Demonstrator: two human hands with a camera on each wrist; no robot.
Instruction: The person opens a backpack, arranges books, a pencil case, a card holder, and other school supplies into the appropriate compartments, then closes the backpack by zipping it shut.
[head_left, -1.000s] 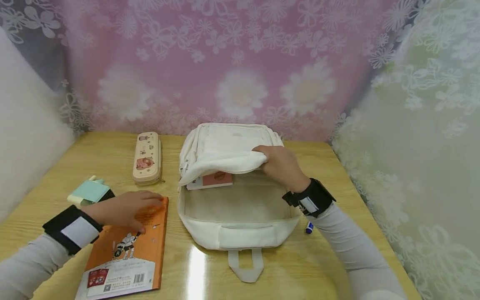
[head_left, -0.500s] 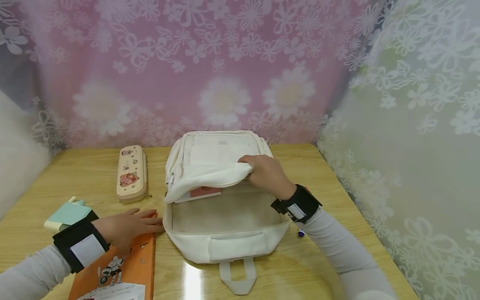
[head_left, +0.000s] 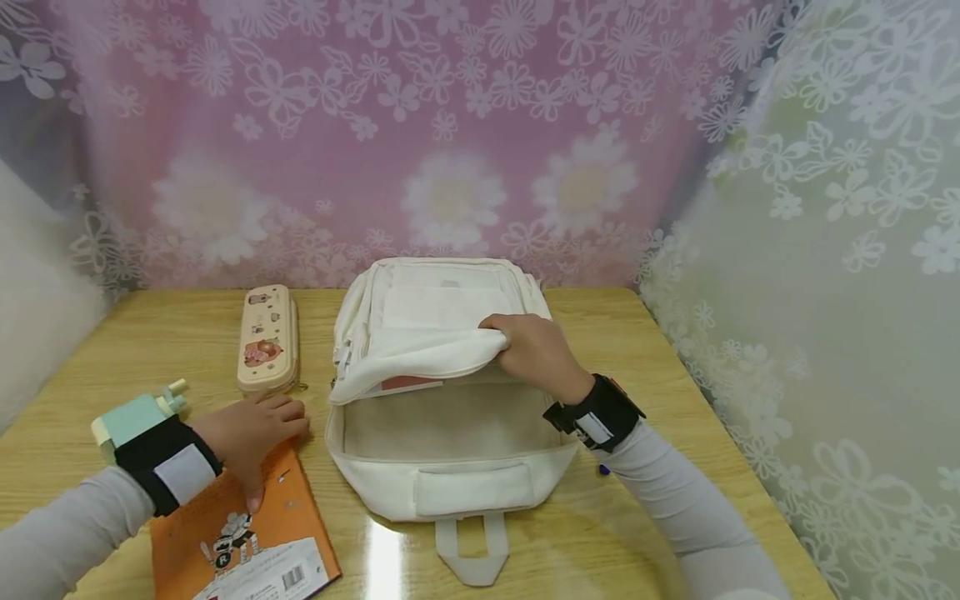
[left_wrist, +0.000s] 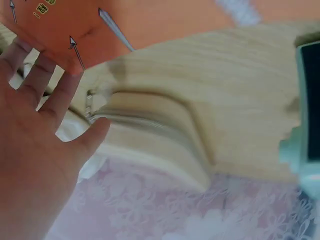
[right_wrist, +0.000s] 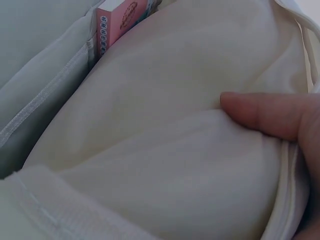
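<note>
1. The left hand (head_left: pixel 251 429) bends over the far edge of an orange book (head_left: pixel 273 521), its thumb resting on the cover; the grip is closed on that edge. In the left wrist view several fingertips meet the edge, and how far they reach round it cannot be told.
2. The orange book lies at a slant on the wood-grain desk (head_left: pixel 592 554), left of the backpack and apart from it, a barcode in the white area at its near end.
3. The right hand (head_left: pixel 542 354) grips the lip of the flap (head_left: pixel 420 354) between thumb and fingers, holding it raised.
4. The white backpack (head_left: pixel 378 487) lies with its mouth toward the person and its strap loop (head_left: pixel 474 572) on the near side.
5. Beneath the flap, inside, sits a pink item (right_wrist: pixel 121 19) with a white edge.
6. A cream pencil case (head_left: pixel 267 337) lies beyond the left hand, left of the backpack.
7. A mint-green object (head_left: pixel 135 419) is just behind the left wristband (head_left: pixel 167 462), partly covered by it.
8. A small blue thing (head_left: pixel 604 469) shows below the right wristband (head_left: pixel 606 412), mostly hidden.
9. A pink floral curtain (head_left: pixel 322 167) hangs behind the desk.
</note>
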